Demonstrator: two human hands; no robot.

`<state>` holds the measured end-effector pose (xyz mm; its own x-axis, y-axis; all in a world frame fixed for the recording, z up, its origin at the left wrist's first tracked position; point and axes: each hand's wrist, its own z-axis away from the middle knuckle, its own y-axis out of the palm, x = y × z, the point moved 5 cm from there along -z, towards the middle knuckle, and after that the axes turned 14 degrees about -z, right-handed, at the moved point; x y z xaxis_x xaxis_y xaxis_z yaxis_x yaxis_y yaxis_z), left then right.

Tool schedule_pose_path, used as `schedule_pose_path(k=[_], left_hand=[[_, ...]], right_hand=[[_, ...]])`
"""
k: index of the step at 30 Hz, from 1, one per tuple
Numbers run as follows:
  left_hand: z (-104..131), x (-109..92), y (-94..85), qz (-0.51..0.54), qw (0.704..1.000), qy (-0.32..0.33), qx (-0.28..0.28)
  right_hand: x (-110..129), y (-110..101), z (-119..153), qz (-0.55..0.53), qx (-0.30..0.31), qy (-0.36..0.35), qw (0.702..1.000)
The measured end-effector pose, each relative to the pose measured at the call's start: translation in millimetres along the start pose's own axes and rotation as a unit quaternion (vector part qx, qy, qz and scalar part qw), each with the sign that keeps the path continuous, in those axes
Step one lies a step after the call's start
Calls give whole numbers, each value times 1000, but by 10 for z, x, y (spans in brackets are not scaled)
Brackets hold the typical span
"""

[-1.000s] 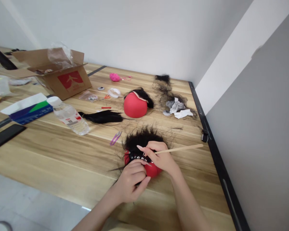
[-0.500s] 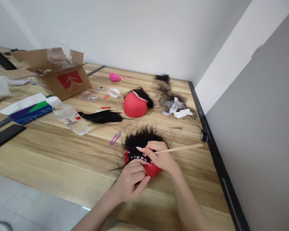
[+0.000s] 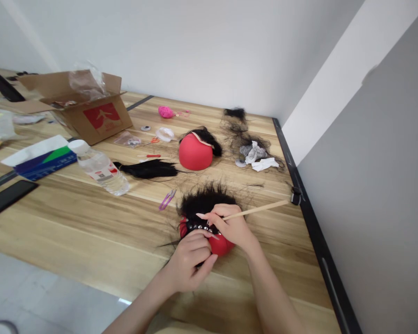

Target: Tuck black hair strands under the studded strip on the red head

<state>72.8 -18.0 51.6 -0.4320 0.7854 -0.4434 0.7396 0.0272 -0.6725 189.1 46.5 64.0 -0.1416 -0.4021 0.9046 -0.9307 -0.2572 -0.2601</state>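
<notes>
Far left: black slab, cut off by edge. Cardboard box open, contents hard to make out. Left hand: fingers and thumb holding near side of red form, on table, partly hidden by black hair and both hands. Right hand: fingers pinched on wooden stick, tip hidden. Forearms cut off below.

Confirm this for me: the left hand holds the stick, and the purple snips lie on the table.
Not quite: the head view shows the right hand holding the stick. The purple snips do lie on the table.
</notes>
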Motion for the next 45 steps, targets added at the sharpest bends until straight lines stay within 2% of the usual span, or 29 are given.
schedule_pose_path(k=[15, 26, 28, 33, 35, 39, 45], left_hand=[[0, -9, -4, 9, 1000, -8, 1], [3, -12, -3, 17, 1000, -21, 12], [-12, -15, -27, 30, 999, -40, 13], [-47, 35, -143, 85, 986, -146, 10], [-64, 45, -211, 66, 986, -155, -4], [-107, 49, -305, -17, 991, -129, -15], [-148, 73, -273, -167, 982, -83, 16]], right_hand=[[-42, 28, 3, -5, -37, 11, 999], [-96, 58, 10, -59, -61, 38, 996], [-113, 45, 14, -78, -63, 48, 994], [-149, 13, 20, -133, -67, 78, 986], [-161, 9, 21, -155, -70, 92, 981], [-192, 12, 29, -199, -77, 117, 970], [-226, -6, 33, -239, -91, 138, 957]])
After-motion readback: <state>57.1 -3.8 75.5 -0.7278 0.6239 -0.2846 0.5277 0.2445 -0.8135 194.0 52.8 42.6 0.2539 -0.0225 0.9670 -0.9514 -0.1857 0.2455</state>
